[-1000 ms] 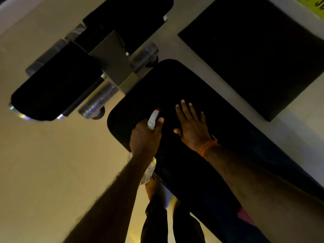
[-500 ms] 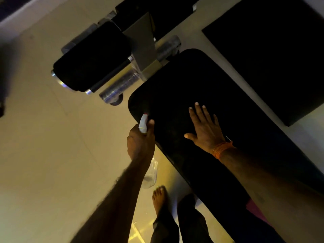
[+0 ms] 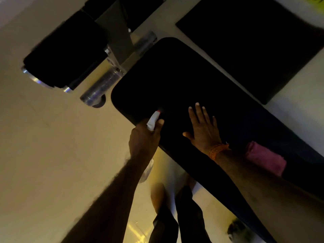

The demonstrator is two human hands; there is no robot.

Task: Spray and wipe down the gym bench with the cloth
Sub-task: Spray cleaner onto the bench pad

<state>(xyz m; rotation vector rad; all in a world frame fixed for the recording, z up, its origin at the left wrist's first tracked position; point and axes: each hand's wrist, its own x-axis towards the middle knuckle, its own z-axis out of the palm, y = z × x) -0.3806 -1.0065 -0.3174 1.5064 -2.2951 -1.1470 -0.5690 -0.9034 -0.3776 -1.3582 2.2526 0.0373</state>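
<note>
Head view, left hand [image 3: 143, 139] gripping spray bottle [image 3: 152, 121], right hand [image 3: 203, 130] flat on bench [image 3: 166, 76], cloth [image 3: 264, 158] beside wrist [image 3: 217, 151]

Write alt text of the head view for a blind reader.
A person's left hand grips a spray bottle at the edge of a black gym bench; the right hand lies flat on it. A pink cloth lies on the bench.

Single head-worn wide-angle camera, tilted steeply down.
It looks forward and down along both forearms onto the black bench pad [image 3: 175, 76], so near that the left hand [image 3: 143, 139], gripping a spray bottle [image 3: 152, 122], and the flat right hand [image 3: 203, 130] sit mid-frame; a blurred foot [image 3: 157, 195], apparently bare, marks the bottom edge.
</note>
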